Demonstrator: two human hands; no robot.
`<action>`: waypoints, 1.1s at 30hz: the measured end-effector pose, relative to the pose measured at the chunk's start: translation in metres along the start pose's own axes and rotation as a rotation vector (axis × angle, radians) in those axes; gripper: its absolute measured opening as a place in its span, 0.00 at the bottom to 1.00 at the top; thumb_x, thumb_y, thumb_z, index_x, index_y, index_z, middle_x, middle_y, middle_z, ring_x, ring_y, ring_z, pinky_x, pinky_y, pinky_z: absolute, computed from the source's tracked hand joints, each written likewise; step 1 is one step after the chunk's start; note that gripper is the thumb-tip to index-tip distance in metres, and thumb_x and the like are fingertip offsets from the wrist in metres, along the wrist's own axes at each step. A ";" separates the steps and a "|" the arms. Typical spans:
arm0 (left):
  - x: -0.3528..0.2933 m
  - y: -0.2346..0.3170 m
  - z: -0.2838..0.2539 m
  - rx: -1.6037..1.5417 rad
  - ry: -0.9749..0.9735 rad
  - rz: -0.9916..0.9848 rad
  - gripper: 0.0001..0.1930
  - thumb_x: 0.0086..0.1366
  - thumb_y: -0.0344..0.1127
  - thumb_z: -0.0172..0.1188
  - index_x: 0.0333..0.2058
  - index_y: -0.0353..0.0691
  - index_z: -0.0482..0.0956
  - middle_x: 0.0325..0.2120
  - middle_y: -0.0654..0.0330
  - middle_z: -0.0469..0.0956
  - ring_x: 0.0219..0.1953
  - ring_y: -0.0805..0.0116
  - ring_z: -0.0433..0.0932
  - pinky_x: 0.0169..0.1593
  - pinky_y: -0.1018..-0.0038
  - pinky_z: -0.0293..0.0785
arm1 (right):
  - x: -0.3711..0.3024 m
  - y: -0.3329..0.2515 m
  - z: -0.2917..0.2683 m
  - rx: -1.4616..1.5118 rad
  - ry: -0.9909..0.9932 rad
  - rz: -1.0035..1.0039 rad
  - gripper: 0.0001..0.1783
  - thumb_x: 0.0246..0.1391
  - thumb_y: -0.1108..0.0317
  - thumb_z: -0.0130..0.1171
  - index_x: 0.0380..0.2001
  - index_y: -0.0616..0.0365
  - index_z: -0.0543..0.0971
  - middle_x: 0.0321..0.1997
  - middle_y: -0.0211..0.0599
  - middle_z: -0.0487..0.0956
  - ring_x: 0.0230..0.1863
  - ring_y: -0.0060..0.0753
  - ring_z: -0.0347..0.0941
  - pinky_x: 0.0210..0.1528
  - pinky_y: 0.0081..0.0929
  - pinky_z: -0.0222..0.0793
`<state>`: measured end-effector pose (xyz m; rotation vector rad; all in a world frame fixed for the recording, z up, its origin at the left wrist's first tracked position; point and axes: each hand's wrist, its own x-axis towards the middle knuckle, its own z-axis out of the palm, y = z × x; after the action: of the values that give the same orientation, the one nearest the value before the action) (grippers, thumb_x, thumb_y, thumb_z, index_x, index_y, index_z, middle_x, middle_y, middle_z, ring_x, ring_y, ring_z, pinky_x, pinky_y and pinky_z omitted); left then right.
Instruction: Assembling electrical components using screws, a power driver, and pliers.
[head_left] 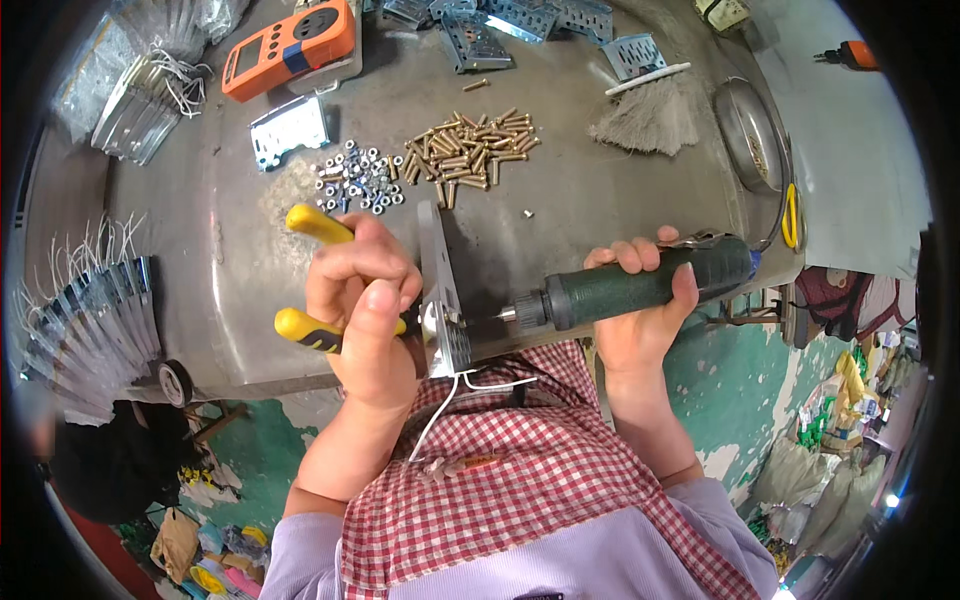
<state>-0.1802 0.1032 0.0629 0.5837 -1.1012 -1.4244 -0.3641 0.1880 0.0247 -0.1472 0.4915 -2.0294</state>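
Observation:
My left hand (pixel 365 300) is closed around yellow-handled pliers (pixel 318 224), whose jaws are mostly hidden behind my fingers and a metal part. That part is a thin metal plate (pixel 436 262) seen nearly edge-on, touching my left fingers, with white wires (pixel 432 422) hanging from its lower end. In my right hand (pixel 640 320) lies a dark green electric screwdriver (pixel 615 293), level, my fingers wrapped over its body. Its bit points left and reaches the plate from the right; the exact contact point is hard to make out.
Beyond my hands lie a pile of brass-coloured screws (pixel 470 150) and a cluster of nuts (pixel 360 178). An orange meter (pixel 290 50), perforated metal brackets (pixel 475 42), a brush (pixel 650 112) and a round metal dish (pixel 748 135) stand farther back. Wired metal parts (pixel 100 320) line the left.

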 end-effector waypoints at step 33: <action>0.028 0.050 -0.048 0.650 -0.390 -0.012 0.18 0.54 0.37 0.57 0.42 0.33 0.70 0.38 0.52 0.75 0.35 0.63 0.76 0.38 0.71 0.72 | 0.143 -0.080 0.045 -2.125 0.002 -0.723 0.34 0.48 0.66 0.57 0.56 0.64 0.57 0.42 0.55 0.71 0.41 0.52 0.69 0.48 0.42 0.62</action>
<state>-0.1210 0.0692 0.0926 0.7809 -1.9035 -1.2014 -0.4858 0.0854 0.0830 -1.6934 2.6041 -1.1117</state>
